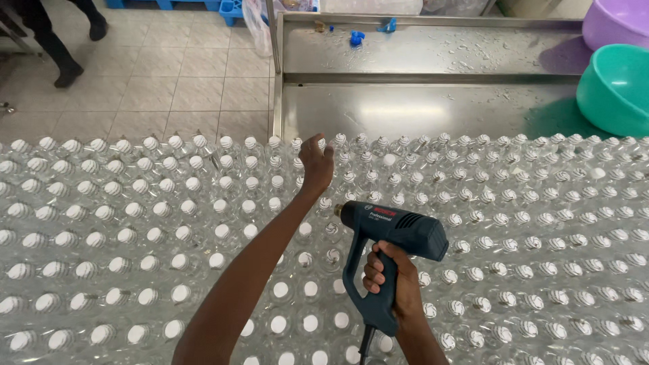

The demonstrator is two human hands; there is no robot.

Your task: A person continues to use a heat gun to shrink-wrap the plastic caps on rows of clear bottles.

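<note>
Two bare hands work over a desk packed with clear plastic bottles with white caps. Nearest, the right hand has its grip wrapped tight around the handle of a dark blue heat gun, whose nozzle points left and away, just over the caps. Beyond that grip and to its left, the left hand reaches out with fingers loosely curled, its grip holding nothing, touching the bottle tops at the far edge of the rows. Farther still, bare wet steel, then a teal basin and a purple basin at the far right.
</note>
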